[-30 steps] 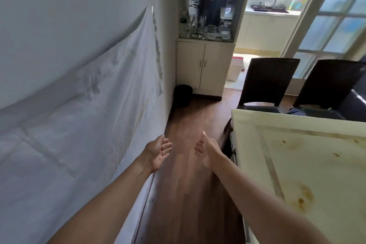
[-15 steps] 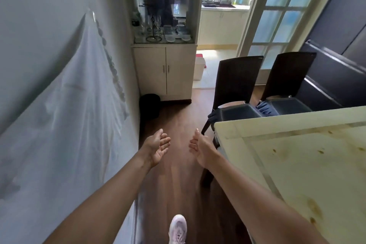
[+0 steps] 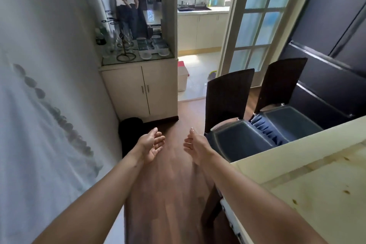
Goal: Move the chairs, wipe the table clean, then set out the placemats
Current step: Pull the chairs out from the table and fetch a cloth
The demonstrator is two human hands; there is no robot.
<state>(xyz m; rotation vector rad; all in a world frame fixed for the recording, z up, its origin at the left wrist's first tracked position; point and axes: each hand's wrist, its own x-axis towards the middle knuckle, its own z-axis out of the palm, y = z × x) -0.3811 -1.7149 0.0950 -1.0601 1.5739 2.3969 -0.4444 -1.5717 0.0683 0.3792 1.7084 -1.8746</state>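
Two dark chairs stand side by side at the far end of the pale, stained table (image 3: 309, 194). The nearer chair (image 3: 229, 97) and the farther chair (image 3: 281, 83) both have dark blue seat cushions tucked against the table edge. My left hand (image 3: 151, 144) and my right hand (image 3: 195, 144) reach forward over the wooden floor, palms facing each other, fingers relaxed and holding nothing. My right hand is just left of the nearer chair's seat, not touching it. No placemats or cloth are in view.
A white sheet (image 3: 39, 144) hangs on the left wall. A cream cabinet (image 3: 142, 91) with glassware and a mirror stands ahead, a black bin (image 3: 130, 130) at its foot. A kitchen doorway and a glass-paned door (image 3: 255, 25) lie beyond. Dark panelling is on the right.
I have stepped forward and turned right, so the chairs and cabinet are closer. Both hands stay held out, holding nothing.
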